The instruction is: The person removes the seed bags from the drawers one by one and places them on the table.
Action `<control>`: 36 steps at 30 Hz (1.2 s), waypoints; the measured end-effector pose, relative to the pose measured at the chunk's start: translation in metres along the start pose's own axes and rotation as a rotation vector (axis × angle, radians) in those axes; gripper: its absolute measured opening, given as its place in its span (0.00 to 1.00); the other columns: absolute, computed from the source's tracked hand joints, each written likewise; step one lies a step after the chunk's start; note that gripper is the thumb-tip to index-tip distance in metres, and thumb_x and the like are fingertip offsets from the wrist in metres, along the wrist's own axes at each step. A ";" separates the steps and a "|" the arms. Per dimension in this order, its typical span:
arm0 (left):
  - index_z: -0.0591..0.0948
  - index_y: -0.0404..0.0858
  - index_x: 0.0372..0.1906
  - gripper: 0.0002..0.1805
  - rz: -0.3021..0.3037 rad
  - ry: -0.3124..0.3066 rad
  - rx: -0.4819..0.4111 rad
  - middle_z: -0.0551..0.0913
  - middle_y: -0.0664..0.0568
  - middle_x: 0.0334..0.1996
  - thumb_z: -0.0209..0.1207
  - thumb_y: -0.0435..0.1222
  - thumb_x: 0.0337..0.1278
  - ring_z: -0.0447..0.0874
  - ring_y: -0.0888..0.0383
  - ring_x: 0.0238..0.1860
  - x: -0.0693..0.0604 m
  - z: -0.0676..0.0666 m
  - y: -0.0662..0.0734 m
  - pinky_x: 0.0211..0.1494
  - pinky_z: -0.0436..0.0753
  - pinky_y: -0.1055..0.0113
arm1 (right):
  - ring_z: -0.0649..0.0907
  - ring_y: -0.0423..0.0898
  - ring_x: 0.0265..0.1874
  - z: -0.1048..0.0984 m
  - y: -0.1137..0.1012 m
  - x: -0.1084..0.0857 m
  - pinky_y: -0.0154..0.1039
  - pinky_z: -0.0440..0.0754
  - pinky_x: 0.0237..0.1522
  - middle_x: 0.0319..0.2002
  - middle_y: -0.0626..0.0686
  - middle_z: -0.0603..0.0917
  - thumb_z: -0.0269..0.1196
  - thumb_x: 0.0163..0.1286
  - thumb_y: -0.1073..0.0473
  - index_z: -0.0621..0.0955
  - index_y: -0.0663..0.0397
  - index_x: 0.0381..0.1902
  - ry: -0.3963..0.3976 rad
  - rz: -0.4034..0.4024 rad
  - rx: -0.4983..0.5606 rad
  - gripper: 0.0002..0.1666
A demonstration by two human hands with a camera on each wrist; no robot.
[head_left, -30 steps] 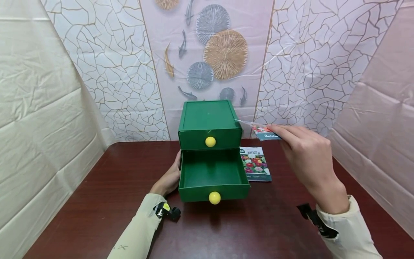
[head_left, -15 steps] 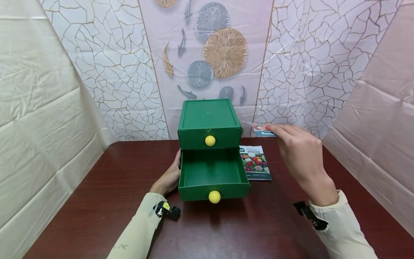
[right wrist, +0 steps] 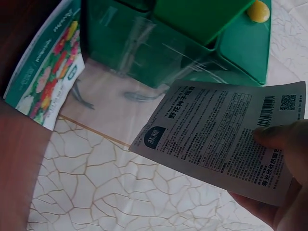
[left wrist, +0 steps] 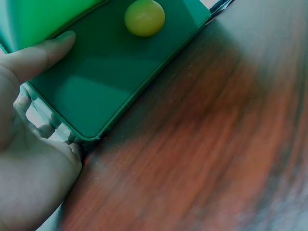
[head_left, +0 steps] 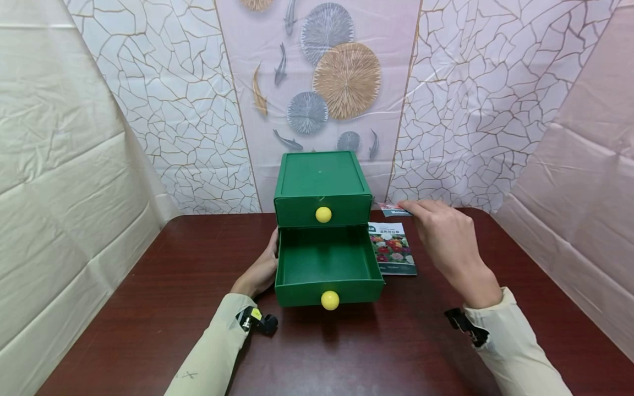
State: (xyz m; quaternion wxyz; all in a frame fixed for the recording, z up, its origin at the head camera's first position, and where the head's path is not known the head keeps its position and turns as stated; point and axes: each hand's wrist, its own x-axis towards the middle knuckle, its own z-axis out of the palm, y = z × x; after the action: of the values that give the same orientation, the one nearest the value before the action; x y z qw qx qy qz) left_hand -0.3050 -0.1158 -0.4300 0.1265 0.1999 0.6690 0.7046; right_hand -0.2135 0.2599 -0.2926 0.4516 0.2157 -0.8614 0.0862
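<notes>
A small green drawer cabinet (head_left: 322, 173) stands mid-table with its lower drawer (head_left: 329, 264) pulled out and nothing seen inside. My left hand (head_left: 260, 272) holds the cabinet's left side; in the left wrist view the thumb lies over the green front and the fingers are partly hidden behind the edge. To the right of the cabinet, raised above the table, my right hand (head_left: 448, 236) pinches a seed packet (right wrist: 216, 134) between thumb and fingers. Its printed back faces the right wrist camera, and clear film shows beyond its far edge. Below lies a second seed packet (head_left: 393, 250) with flower pictures.
Yellow round knobs (head_left: 329, 300) stick out from both drawer fronts. The dark red-brown table (head_left: 193, 275) reaches back to a patterned cloth backdrop (head_left: 193, 110), with pale cloth walls (head_left: 59, 165) at both sides.
My right hand has moved left and slightly away from me, bringing its seed packet lower and closer above the one lying on the table. The left hand and cabinet stay put.
</notes>
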 end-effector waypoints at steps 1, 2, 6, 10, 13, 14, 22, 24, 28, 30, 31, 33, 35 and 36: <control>0.36 0.67 0.85 0.54 0.002 0.000 0.002 0.37 0.61 0.86 0.58 0.29 0.77 0.39 0.52 0.85 0.000 0.000 0.000 0.77 0.64 0.44 | 0.89 0.59 0.34 0.002 0.001 -0.001 0.56 0.83 0.23 0.41 0.56 0.92 0.66 0.69 0.74 0.91 0.52 0.53 -0.015 0.000 0.000 0.20; 0.36 0.67 0.85 0.54 0.003 -0.001 0.001 0.37 0.61 0.86 0.58 0.29 0.77 0.39 0.52 0.85 0.000 0.000 0.000 0.77 0.64 0.44 | 0.89 0.59 0.34 0.004 0.001 -0.002 0.56 0.83 0.23 0.41 0.57 0.92 0.66 0.69 0.74 0.91 0.52 0.53 -0.034 0.003 -0.002 0.20; 0.36 0.68 0.85 0.55 0.002 -0.001 0.003 0.37 0.61 0.86 0.58 0.29 0.77 0.39 0.52 0.85 0.000 0.000 -0.001 0.77 0.65 0.44 | 0.89 0.60 0.39 0.011 0.003 -0.006 0.59 0.85 0.28 0.44 0.58 0.92 0.66 0.68 0.75 0.91 0.53 0.53 -0.121 0.022 0.004 0.20; 0.36 0.69 0.85 0.54 0.001 -0.002 0.002 0.36 0.62 0.86 0.58 0.30 0.77 0.38 0.52 0.85 0.000 0.000 0.000 0.77 0.65 0.44 | 0.89 0.60 0.42 0.017 0.004 -0.008 0.60 0.86 0.31 0.47 0.58 0.91 0.66 0.68 0.73 0.91 0.53 0.54 -0.191 0.036 0.012 0.20; 0.35 0.68 0.85 0.54 0.001 -0.005 0.005 0.36 0.62 0.86 0.58 0.30 0.78 0.37 0.52 0.85 0.001 -0.001 0.000 0.78 0.63 0.43 | 0.89 0.59 0.41 0.021 0.005 -0.011 0.58 0.85 0.29 0.46 0.57 0.92 0.65 0.69 0.72 0.91 0.53 0.53 -0.229 0.044 0.008 0.19; 0.35 0.68 0.85 0.54 0.000 -0.004 0.006 0.36 0.62 0.86 0.58 0.31 0.78 0.37 0.52 0.85 0.001 -0.001 0.000 0.78 0.63 0.43 | 0.89 0.59 0.41 0.023 0.005 -0.012 0.57 0.85 0.28 0.46 0.57 0.92 0.64 0.70 0.73 0.91 0.53 0.53 -0.238 0.046 0.008 0.19; 0.36 0.68 0.85 0.55 -0.006 -0.001 -0.003 0.36 0.61 0.86 0.59 0.30 0.77 0.38 0.51 0.85 0.001 -0.001 -0.002 0.77 0.64 0.43 | 0.88 0.58 0.38 0.035 0.008 -0.020 0.54 0.83 0.25 0.45 0.56 0.92 0.64 0.71 0.72 0.91 0.52 0.52 -0.312 0.039 0.002 0.18; 0.35 0.68 0.85 0.54 -0.006 -0.002 -0.002 0.36 0.61 0.86 0.59 0.31 0.77 0.37 0.51 0.85 0.001 -0.002 -0.002 0.78 0.63 0.43 | 0.87 0.57 0.38 0.038 0.009 -0.021 0.54 0.83 0.26 0.45 0.55 0.92 0.65 0.71 0.72 0.92 0.51 0.52 -0.334 0.040 -0.002 0.18; 0.35 0.67 0.85 0.54 -0.011 0.000 -0.003 0.34 0.61 0.86 0.59 0.32 0.77 0.36 0.51 0.85 0.001 -0.002 -0.002 0.78 0.62 0.43 | 0.88 0.57 0.37 0.041 0.010 -0.022 0.55 0.84 0.27 0.42 0.53 0.92 0.66 0.71 0.70 0.92 0.49 0.51 -0.356 0.041 -0.005 0.16; 0.35 0.67 0.85 0.54 -0.014 0.002 -0.005 0.34 0.61 0.86 0.59 0.31 0.77 0.36 0.51 0.85 0.001 -0.002 -0.002 0.78 0.62 0.43 | 0.88 0.57 0.37 0.042 0.011 -0.023 0.56 0.84 0.27 0.41 0.53 0.92 0.67 0.71 0.70 0.93 0.48 0.50 -0.358 0.040 -0.006 0.17; 0.35 0.67 0.85 0.54 -0.015 0.002 -0.004 0.34 0.61 0.86 0.59 0.31 0.77 0.36 0.51 0.85 0.001 -0.002 -0.002 0.78 0.62 0.43 | 0.88 0.58 0.37 0.042 0.011 -0.023 0.56 0.84 0.27 0.40 0.53 0.92 0.67 0.70 0.70 0.93 0.48 0.50 -0.360 0.037 -0.007 0.17; 0.35 0.67 0.85 0.54 -0.018 0.003 -0.005 0.34 0.61 0.86 0.59 0.31 0.77 0.36 0.51 0.85 0.001 -0.002 -0.002 0.78 0.62 0.43 | 0.88 0.58 0.37 0.043 0.012 -0.024 0.57 0.84 0.27 0.40 0.52 0.92 0.69 0.68 0.71 0.92 0.48 0.50 -0.370 0.033 -0.010 0.18; 0.35 0.66 0.85 0.54 -0.020 0.006 -0.007 0.34 0.61 0.85 0.59 0.31 0.77 0.36 0.51 0.85 0.001 -0.002 -0.002 0.79 0.62 0.43 | 0.88 0.59 0.37 0.045 0.013 -0.025 0.57 0.84 0.28 0.41 0.53 0.92 0.69 0.66 0.72 0.92 0.48 0.50 -0.389 0.028 -0.015 0.19; 0.35 0.66 0.85 0.54 -0.020 0.008 -0.006 0.34 0.61 0.85 0.59 0.31 0.77 0.36 0.51 0.85 0.001 -0.002 -0.002 0.79 0.62 0.43 | 0.88 0.59 0.38 0.046 0.013 -0.025 0.57 0.84 0.28 0.42 0.53 0.92 0.69 0.67 0.72 0.92 0.48 0.50 -0.400 0.026 -0.015 0.19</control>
State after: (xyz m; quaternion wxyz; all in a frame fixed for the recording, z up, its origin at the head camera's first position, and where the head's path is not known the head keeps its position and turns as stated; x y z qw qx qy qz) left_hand -0.3073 -0.1170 -0.4317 0.1316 0.1900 0.6692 0.7062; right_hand -0.2408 0.2633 -0.3386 0.2721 0.2138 -0.9373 0.0409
